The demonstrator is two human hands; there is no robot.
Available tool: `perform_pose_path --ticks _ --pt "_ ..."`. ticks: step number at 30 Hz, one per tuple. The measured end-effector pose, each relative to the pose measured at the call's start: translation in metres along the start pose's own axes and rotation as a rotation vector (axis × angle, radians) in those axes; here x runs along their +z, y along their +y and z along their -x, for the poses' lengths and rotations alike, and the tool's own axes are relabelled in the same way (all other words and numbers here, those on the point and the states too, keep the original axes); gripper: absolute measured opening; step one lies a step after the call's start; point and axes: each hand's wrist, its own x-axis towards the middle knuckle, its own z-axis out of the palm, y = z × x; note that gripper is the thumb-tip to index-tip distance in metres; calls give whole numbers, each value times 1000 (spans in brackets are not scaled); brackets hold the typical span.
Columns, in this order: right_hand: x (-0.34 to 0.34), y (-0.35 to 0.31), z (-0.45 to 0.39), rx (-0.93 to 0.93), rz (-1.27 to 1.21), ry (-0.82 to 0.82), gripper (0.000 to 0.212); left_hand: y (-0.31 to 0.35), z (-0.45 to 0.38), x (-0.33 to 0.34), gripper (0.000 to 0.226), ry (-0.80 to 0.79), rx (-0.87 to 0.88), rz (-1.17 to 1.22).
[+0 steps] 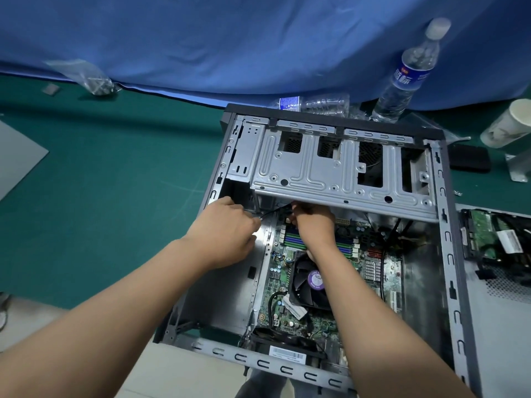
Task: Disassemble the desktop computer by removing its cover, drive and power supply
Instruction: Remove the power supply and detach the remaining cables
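Head cam: drive cage [339, 170] hides right hand [314, 222] fingers, maybe on cable.

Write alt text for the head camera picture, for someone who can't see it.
Both hands reach under the metal drive cage of an open computer case: the left hand pinches a black cable, while the right hand has its fingers hidden. The case lies on a green mat.

We see the open computer case [448, 254] lying on the worktop [115, 182], two bottles [408, 73] behind it, a cup [508, 124] at its far right, a removed drive [494, 237] on its right.
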Motion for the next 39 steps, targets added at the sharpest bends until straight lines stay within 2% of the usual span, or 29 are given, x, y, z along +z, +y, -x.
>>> perform_pose_path --ticks 3,8,10,13,17,21,26,33,37,39 --pt "1 1 -1 20 -27 13 14 22 -11 1 21 6 -138 250" --pt "2 4 -4 34 -93 15 10 42 -36 24 30 -19 -616 1097" --pt "2 5 -5 37 -102 13 9 43 -45 34 35 -13 -775 1368" --pt "1 6 -6 35 -127 8 11 47 -55 44 43 40 -859 1585" --pt "1 5 -6 38 -149 9 13 54 -63 50 52 100 -839 1759" --pt "1 5 -6 35 -169 9 12 58 -70 54 57 104 -820 1821" --pt "2 4 -5 52 -196 7 13 60 -72 58 59 116 -818 1787" --pt "3 3 -4 53 -216 13 2 60 -74 64 58 75 -719 1397" --pt "2 2 -4 53 -210 12 2 61 -72 61 51 50 -670 1258" --pt "2 2 -3 56 -207 15 3 61 -72 60 51 54 -676 1266"
